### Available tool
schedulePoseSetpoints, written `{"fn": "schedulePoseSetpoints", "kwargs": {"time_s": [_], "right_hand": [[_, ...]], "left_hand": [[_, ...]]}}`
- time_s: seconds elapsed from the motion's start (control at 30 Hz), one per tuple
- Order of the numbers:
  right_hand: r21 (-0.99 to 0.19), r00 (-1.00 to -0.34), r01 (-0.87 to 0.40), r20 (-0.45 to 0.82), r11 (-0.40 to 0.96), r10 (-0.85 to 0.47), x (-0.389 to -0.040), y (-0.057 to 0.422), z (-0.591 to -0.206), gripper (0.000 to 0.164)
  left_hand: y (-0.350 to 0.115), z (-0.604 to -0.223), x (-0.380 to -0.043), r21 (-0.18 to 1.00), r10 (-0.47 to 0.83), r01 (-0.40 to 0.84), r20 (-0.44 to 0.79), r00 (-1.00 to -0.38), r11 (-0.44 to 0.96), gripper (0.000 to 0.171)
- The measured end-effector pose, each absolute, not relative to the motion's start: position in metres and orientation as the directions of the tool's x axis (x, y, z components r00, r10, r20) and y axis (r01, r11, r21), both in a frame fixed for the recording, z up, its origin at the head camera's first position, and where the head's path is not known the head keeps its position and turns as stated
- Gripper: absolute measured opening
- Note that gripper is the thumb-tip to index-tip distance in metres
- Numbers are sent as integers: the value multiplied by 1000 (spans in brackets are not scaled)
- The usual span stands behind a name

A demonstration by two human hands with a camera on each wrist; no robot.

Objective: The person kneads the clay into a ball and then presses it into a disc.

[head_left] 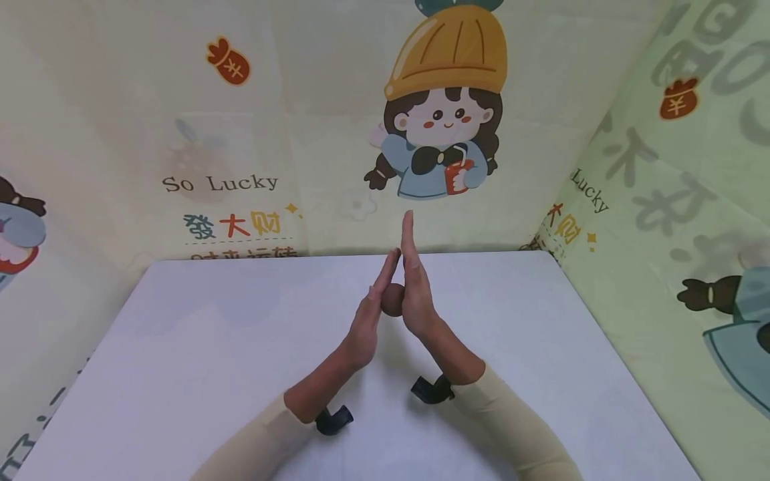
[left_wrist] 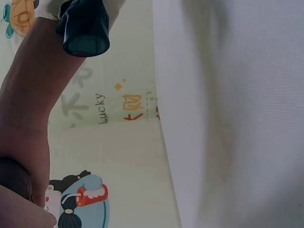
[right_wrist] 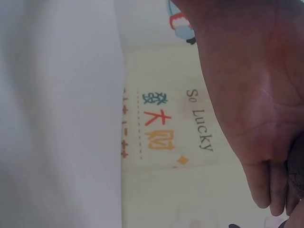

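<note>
On my head cam, the dark brown ball [head_left: 394, 300] sits btwn the two palms, approx mid-view, up off the white table [head_left: 210, 367]. It's round, so no long axis I can pick out, & it doesn't point any particular way. L hand [head_left: 368, 319] is flat, fingers straight, palm on the ball's L side; R hand [head_left: 416, 284] same deal on the R side, fingers straight & angled up-frame. So ball's pressed btwn palms, no fingers curled round it. Hands lean tog. into a narrow peak past the ball; can't tell if the tips touch. Wrist cams only give me part of the ball, at the frame edge. Dark wrist pieces [head_left: 333, 421] near both cuffs; printed backdrop [head_left: 337, 133] w/ cartoon girl [head_left: 448, 120] behind table.
</note>
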State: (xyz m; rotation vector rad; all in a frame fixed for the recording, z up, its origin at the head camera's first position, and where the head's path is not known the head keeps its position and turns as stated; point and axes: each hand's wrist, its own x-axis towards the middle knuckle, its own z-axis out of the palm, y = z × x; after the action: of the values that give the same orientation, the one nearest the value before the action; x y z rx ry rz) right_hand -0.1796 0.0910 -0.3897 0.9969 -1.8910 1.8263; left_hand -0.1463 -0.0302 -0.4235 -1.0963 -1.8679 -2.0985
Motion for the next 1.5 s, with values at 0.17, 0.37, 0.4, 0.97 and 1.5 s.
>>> {"fn": "schedulePoseSetpoints", "kwargs": {"time_s": [0.17, 0.37, 0.4, 0.97, 1.5], "right_hand": [[-745, -715, -664, 658, -62, -235, -186, 95, -390, 70], [-754, -737, -656, 651, -39, -183, -194, 102, -389, 63], [-761, -745, -647, 643, -44, -177, -195, 103, -388, 63], [-785, -741, -613, 610, -89, -280, -175, 89, -401, 65], [-818, -772, -573, 559, -50, -303, -166, 73, -419, 62]], "left_hand": [[-28, -424, -144, 819, 366, 533, 572, -734, -212, 61], [-26, -422, -140, 822, 376, 536, 566, -734, -192, 59], [-26, -422, -140, 823, 377, 535, 564, -734, -191, 59], [-24, -414, -144, 812, 243, 551, 584, -774, -195, 60], [-30, -394, -152, 759, 19, 615, 633, -774, -213, 64]]}}
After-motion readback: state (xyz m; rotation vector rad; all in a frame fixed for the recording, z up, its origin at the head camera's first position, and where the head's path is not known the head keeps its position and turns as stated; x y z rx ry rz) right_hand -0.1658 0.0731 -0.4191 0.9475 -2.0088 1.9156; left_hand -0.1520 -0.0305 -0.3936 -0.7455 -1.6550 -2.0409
